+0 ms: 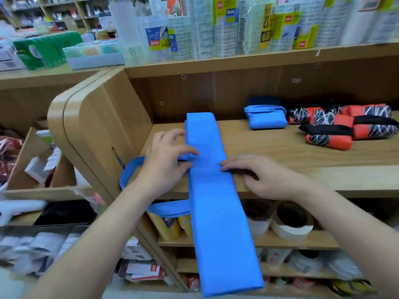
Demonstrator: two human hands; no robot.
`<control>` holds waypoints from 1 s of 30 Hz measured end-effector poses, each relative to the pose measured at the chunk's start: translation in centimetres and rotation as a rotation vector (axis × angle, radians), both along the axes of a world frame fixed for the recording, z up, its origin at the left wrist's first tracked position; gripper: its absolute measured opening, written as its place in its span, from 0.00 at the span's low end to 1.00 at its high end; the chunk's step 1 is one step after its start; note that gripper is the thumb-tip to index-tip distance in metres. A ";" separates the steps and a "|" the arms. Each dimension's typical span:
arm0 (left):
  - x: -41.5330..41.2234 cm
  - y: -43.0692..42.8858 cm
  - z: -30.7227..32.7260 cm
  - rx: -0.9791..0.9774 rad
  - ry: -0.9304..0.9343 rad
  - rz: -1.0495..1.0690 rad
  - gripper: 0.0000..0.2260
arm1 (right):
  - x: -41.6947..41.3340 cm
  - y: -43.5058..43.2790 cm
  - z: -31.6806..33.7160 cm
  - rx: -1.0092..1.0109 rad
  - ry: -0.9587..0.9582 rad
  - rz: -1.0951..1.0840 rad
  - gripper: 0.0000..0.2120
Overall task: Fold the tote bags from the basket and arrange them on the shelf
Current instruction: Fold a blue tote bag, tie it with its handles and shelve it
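Shelf [280, 156]: tote bag [216, 212] (blue) under grips [166, 162] [267, 180]

Left hand [166, 164] and right hand [266, 179] lie palm-down, close together (fingers [183, 148] slightly bent).

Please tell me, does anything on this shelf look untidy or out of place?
Yes. The long blue tote bag is only half folded: its strip hangs over the front edge of the shelf, and its handles stick out to the left. The folded blue bag further back looks neat.
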State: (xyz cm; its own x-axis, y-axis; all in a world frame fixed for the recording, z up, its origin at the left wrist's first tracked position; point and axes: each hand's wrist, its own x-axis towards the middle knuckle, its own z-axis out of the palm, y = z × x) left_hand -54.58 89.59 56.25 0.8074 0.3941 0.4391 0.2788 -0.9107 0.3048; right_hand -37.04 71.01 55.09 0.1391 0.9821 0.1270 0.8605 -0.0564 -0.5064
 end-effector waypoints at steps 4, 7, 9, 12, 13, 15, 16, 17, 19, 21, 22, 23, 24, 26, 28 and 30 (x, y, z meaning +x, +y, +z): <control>-4.6 -1.3 1.3 -0.391 0.491 -0.405 0.33 | -0.7 -0.9 0.8 -0.146 -0.015 0.050 0.34; -5.7 -1.8 -0.4 -0.165 0.632 -0.364 0.43 | -1.1 -1.0 0.4 -0.200 -0.215 0.059 0.42; -5.3 -2.4 -1.7 0.004 0.404 -0.281 0.38 | -1.6 -0.8 -0.2 -0.127 -0.239 -0.008 0.41; -5.0 -2.7 -2.3 -0.222 0.039 -0.179 0.20 | -2.2 -0.3 -0.7 -0.007 -0.186 -0.096 0.34; -4.7 -3.3 -1.7 -0.292 -0.053 -0.123 0.11 | -2.2 -0.2 -0.8 0.053 -0.139 -0.099 0.31; -3.8 -4.2 -0.9 -0.467 -0.164 0.015 0.10 | -2.3 0.1 -0.8 0.187 0.000 -0.098 0.27; -3.3 -4.3 -0.5 -0.470 -0.173 0.029 0.10 | -2.6 0.3 -0.7 0.236 0.095 -0.125 0.29; -2.8 -4.3 -0.4 -0.478 -0.161 0.044 0.09 | -2.9 0.5 -0.4 0.261 0.184 -0.184 0.30; -2.3 -4.2 -0.4 -0.515 -0.103 0.120 0.05 | -3.8 0.7 -0.1 0.271 0.295 -0.332 0.29; -2.0 -4.4 -0.5 -0.547 -0.096 0.193 0.09 | -4.5 0.8 -0.4 0.284 0.247 -0.446 0.23; -2.1 -4.4 -0.8 -0.506 -0.095 0.240 0.10 | -4.8 0.8 -0.5 0.292 0.198 -0.495 0.15; -2.1 -4.8 -0.7 -0.473 -0.097 0.268 0.12 | -5.0 0.9 -0.5 0.289 0.169 -0.529 0.09; -2.1 -5.1 -0.6 -0.431 -0.086 0.303 0.17 | -5.3 1.0 -0.5 0.275 0.164 -0.553 0.13; -2.0 -5.4 -0.7 -0.317 -0.046 0.352 0.28 | -5.5 1.4 -0.3 0.227 0.127 -0.547 0.19; -2.1 -5.4 -0.5 -0.156 -0.015 0.375 0.32 | -5.6 1.7 0.0 0.166 0.078 -0.530 0.17; -2.3 -5.2 -0.4 0.107 -0.003 0.296 0.31 | -5.4 1.8 0.0 0.122 0.076 -0.499 0.17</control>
